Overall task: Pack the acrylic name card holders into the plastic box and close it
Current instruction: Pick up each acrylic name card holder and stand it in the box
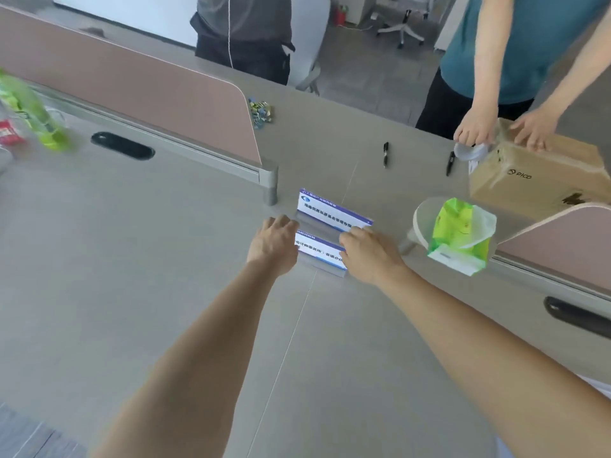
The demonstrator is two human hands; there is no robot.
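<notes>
Grey desk [165, 292]: both hands [274, 242] [367, 252] at two name card holders [334, 209].

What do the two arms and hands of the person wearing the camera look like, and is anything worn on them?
Both forearms are bare up to the frame edge. The left hand and right hand have no gloves; no watch, rings or sleeves show.

Matt grey desk [132, 276]. On it, two glossy clear acrylic holders [334, 213] with paper inserts; right of them, a shiny plastic wipes pack [459, 236] and taped brown cardboard box [535, 180].
</notes>
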